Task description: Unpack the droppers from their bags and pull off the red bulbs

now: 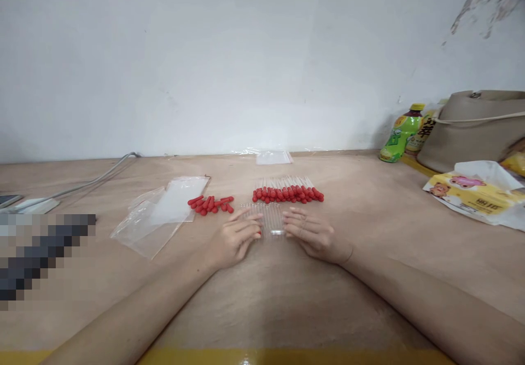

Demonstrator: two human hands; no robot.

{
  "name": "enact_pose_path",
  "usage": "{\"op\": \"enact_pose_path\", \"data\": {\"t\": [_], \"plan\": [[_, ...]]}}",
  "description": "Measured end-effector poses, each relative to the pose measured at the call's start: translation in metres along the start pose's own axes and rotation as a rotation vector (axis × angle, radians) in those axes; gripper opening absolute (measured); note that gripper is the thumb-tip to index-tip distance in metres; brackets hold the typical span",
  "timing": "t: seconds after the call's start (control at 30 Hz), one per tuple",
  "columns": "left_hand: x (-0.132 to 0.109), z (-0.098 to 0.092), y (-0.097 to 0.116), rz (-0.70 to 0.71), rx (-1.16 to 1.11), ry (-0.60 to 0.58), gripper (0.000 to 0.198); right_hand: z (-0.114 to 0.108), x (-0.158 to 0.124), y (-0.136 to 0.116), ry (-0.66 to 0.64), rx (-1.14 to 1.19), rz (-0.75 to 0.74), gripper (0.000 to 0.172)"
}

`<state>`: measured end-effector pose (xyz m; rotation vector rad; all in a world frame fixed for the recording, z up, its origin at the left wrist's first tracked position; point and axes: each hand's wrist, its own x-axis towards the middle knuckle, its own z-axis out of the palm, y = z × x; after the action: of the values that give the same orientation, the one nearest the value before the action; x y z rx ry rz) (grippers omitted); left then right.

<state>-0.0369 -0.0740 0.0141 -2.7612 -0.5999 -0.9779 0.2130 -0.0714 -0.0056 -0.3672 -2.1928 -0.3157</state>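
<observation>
My left hand (234, 237) and my right hand (310, 232) lie on the wooden table (262, 299), fingers stretched flat toward each other. Between the fingertips sits a row of clear glass tubes (270, 218), and both hands touch its sides. Just beyond them lies a line of assembled droppers with red rubber bulbs (287, 193). A small heap of loose red bulbs (211, 204) rests to the left of that line.
Clear plastic bags (159, 215) lie left of the bulbs, another small bag (274, 158) by the wall. A grey cable (82, 184) runs at far left. At right stand a green bottle (400, 134), a beige bag (476, 127) and a tissue pack (478, 193).
</observation>
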Motion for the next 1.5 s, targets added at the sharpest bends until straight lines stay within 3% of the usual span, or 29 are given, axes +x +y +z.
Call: {"op": "enact_pose_path", "data": {"t": [0.1,0.33,0.43,0.53,0.7,0.87,1.0,1.13,1.27,1.5], "plan": [[-0.007,-0.008,-0.012,-0.152,0.107,0.121,0.013,-0.003,-0.002,0.005,0.036,-0.036,0.190,0.021],[-0.010,-0.037,-0.049,-0.658,0.290,0.274,0.025,-0.001,-0.003,0.009,-0.057,-0.261,0.515,0.021],[-0.017,-0.052,-0.067,-0.857,0.326,0.241,0.029,-0.001,-0.003,0.011,-0.085,-0.304,0.596,0.021],[-0.025,-0.058,-0.078,-0.966,0.265,0.158,0.032,-0.001,-0.003,0.012,-0.107,-0.296,0.650,0.016],[-0.031,-0.054,-0.083,-0.938,0.321,0.003,0.024,0.000,-0.003,0.012,-0.139,-0.293,0.669,0.009],[-0.031,-0.051,-0.081,-0.869,0.361,0.022,0.033,0.000,0.000,0.010,-0.141,-0.290,0.649,0.011],[-0.029,-0.048,-0.075,-0.712,0.476,0.073,0.032,0.000,0.002,0.007,-0.151,-0.257,0.612,0.013],[-0.026,-0.045,-0.067,-0.576,0.530,-0.028,0.026,0.000,0.003,0.004,-0.169,-0.223,0.589,0.015],[-0.025,-0.043,-0.064,-0.556,0.563,-0.105,0.023,0.002,0.004,0.002,-0.184,-0.181,0.560,0.019],[-0.026,-0.039,-0.068,-0.543,0.511,-0.016,0.018,0.001,0.005,0.000,-0.211,-0.153,0.540,0.020]]}}
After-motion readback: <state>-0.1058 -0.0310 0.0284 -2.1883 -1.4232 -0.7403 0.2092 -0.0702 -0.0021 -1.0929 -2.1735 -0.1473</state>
